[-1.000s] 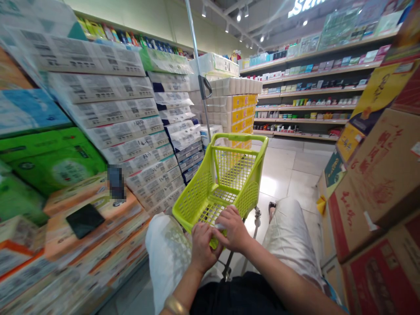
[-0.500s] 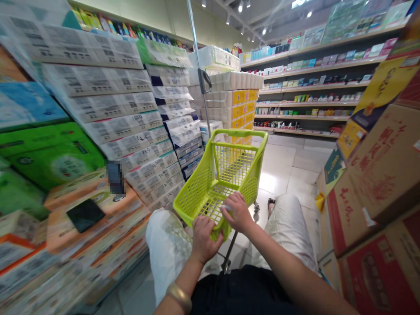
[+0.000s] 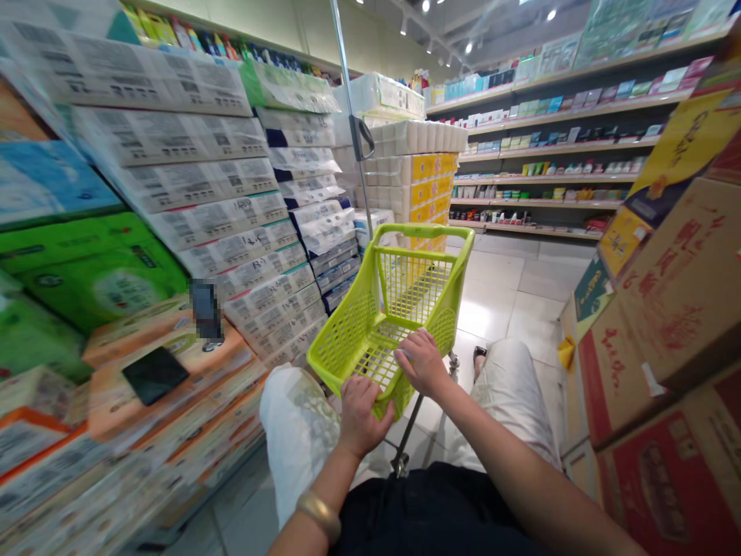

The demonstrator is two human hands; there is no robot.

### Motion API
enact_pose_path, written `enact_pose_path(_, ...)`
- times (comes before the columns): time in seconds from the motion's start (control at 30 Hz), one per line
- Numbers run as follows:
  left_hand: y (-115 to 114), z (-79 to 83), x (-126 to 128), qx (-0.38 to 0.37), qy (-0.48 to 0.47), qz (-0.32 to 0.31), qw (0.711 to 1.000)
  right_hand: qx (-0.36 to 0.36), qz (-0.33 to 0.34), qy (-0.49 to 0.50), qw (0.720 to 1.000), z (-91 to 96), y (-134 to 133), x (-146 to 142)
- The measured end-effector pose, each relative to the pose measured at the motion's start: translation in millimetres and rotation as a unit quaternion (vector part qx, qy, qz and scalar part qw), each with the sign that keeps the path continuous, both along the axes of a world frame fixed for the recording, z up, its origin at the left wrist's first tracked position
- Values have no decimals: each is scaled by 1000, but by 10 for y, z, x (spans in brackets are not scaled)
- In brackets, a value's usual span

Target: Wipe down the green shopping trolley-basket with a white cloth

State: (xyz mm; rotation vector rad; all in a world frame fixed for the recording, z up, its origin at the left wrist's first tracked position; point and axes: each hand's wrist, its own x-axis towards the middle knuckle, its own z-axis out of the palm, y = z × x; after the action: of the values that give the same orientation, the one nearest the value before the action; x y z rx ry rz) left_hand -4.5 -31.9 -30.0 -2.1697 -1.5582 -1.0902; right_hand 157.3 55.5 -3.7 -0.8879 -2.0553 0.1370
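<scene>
A lime-green plastic shopping cart basket stands between my knees, on a metal frame with wheels. I see nothing lying in its slotted bottom. My left hand is wrapped round the near rim, its fingers over the edge and the thumb on the near side. Farther up the near right edge, my right hand is curled over the rim; its fingertips are partly hidden inside the basket. The cart's push handle is at the far end, away from me.
Stacked white paper packs rise on the left. A phone and a dark flat tablet-like thing rest on orange packs. Cardboard cartons line the right side. Tiled floor leads to stocked shelves behind a tissue stack.
The view has shifted very slightly. My right hand has shifted a little on the rim, its thumb lying higher. My left hand keeps its hold, and the cart stays in place.
</scene>
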Motion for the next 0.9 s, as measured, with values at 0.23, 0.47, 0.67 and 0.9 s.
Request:
enact_pose_path(0.23, -50, 20, -56, -3, 10, -22, 1000, 37, 82, -54, 994, -112, -409, -208)
enact_pose_path(0.47, -30, 1, -43, 7, 5, 3, 1000, 15, -12, -25, 1000, 33, 185, 79)
enact_pose_path(0.67, -27, -19, -47, 8, 5, 3, 1000, 14, 11, -8, 1000, -87, -259, -188)
enact_pose_path(0.9, -29, 0, -65, 6, 18, -1, 1000, 57, 65, -80, 993, -65, -147, -103)
